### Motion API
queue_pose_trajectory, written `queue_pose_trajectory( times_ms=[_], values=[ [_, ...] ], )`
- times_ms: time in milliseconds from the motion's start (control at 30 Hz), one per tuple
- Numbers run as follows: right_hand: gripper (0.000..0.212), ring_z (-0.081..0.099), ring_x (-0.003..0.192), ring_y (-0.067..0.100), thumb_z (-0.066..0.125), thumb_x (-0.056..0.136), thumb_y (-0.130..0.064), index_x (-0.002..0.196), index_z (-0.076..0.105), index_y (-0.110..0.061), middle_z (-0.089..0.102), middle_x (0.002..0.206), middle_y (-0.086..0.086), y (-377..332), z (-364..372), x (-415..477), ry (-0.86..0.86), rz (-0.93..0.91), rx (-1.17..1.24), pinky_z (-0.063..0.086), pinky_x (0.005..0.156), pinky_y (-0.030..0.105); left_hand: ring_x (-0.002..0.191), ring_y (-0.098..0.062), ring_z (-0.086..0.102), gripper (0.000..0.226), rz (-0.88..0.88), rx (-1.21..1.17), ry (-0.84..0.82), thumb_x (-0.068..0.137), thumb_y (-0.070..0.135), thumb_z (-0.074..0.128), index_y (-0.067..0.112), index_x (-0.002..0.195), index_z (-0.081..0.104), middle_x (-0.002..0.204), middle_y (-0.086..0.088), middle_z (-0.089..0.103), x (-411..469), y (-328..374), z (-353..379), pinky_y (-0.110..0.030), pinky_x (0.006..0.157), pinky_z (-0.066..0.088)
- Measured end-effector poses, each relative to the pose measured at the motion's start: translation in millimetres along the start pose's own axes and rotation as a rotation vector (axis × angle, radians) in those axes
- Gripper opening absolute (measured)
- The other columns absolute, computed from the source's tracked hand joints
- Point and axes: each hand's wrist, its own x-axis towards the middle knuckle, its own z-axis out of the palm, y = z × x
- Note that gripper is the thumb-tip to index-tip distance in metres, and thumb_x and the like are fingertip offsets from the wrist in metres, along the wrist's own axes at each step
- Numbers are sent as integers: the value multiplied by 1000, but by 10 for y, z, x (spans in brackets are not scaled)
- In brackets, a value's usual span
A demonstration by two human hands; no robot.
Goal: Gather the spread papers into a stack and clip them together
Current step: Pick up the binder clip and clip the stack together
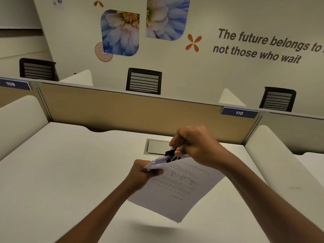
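Head view: above the white bench (70, 172), the left hand (142, 172) grips a stack of white printed papers (177, 188) by 1 corner; the right hand (194, 146) pinches a black metal binder clip (171, 153) onto its top edge.

views: one, a head camera worn by the person at the tabletop (70, 172)
position: above the tabletop's near edge, at head height
facing: forward and down, across to the partition (122, 109) and the wall (228, 76) behind it
lens: wide-angle, tilted, so the partition top slants
nearness: close. Forearms enter from the bottom, left hand (142, 171) gripping papers (177, 190) and right hand (194, 146) pinching binder clip (171, 154), mid-frame
far field: chairs (143, 81) past the partition
overlap: single view only
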Motion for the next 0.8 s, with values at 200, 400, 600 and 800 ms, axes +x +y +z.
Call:
queue_pose_trajectory(
  times_ms=[200, 400, 600, 800],
  values=[
    [42, 70, 68, -1, 65, 80, 14, 77, 67, -27, 67, 76, -8, 57, -30, 8, -15, 2, 8, 57, 64, 15, 80, -8, 72, 24, -17, 38, -47, 85, 0, 68, 24, 86, 74, 76, 21, 75, 52, 10, -22, -15, 60, 56],
    [20, 68, 67, -3, 68, 79, 10, 88, 71, -8, 64, 80, -7, 88, 43, -60, 62, -69, -31, 55, 64, 10, 79, -8, 72, 37, -52, -8, -47, 83, 3, 71, 40, 79, 76, 78, 17, 76, 45, -4, -24, -16, 59, 56],
    [22, 59, 66, -7, 72, 73, 11, 87, 70, -7, 63, 80, -6, 107, 152, -101, 161, -154, -92, 47, 62, 2, 83, -7, 71, 42, -73, -39, -33, 84, 10, 71, 51, 82, 75, 82, 19, 76, 29, -21, -35, -17, 62, 57],
    [20, 63, 68, -12, 74, 74, 7, 85, 71, -9, 59, 74, -17, 104, 138, -108, 106, -105, -50, 48, 60, 3, 76, -18, 72, 21, -106, -10, -59, 85, 11, 71, 31, 81, 78, 82, 6, 77, 18, -10, -98, -21, 60, 55]
  ],
)
